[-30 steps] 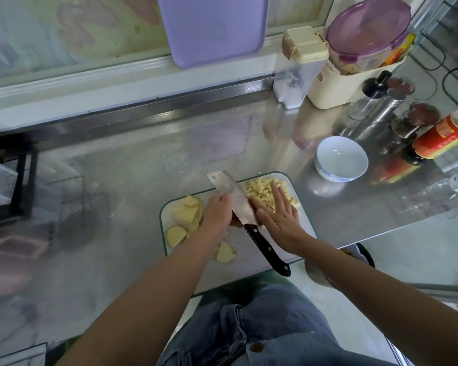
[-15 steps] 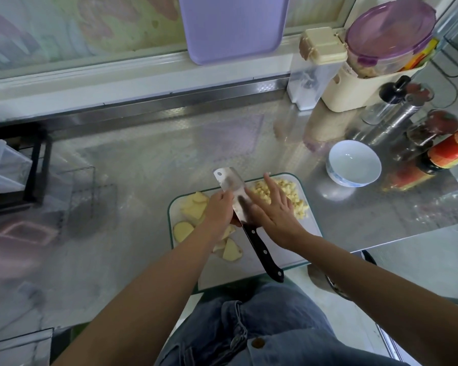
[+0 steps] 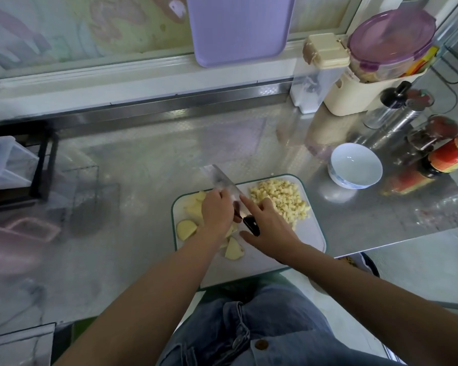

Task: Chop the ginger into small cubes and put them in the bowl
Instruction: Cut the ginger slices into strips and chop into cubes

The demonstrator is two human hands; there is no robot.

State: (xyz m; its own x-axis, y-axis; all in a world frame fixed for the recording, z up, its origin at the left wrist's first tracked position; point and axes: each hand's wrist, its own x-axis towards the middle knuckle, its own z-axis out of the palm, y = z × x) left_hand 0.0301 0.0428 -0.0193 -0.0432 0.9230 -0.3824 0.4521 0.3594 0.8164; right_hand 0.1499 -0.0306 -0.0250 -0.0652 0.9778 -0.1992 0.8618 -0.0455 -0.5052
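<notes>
A white cutting board (image 3: 311, 235) lies at the counter's front edge. A pile of small ginger cubes (image 3: 282, 198) sits on its far right part. Larger peeled ginger pieces (image 3: 187, 229) lie on its left side, and one more piece (image 3: 233, 250) lies near the middle. My left hand (image 3: 217, 213) grips the knife (image 3: 217, 179) where blade meets handle. My right hand (image 3: 269, 227) wraps the black handle, thumb on its left side and index finger stretched along the blade. An empty white bowl (image 3: 354, 165) stands on the counter to the right of the board.
Sauce bottles (image 3: 450, 157), a metal shaker (image 3: 397, 114) and jars crowd the right side beyond the bowl. A cream holder (image 3: 354, 96) with a purple-lidded container (image 3: 389, 35) stands at the back right. A purple board (image 3: 238, 27) leans on the window. A black rack (image 3: 13, 165) stands at the left.
My right hand has slid from lying flat on the blade by the cubes back down to the handle. The left hand keeps its hold on the knife.
</notes>
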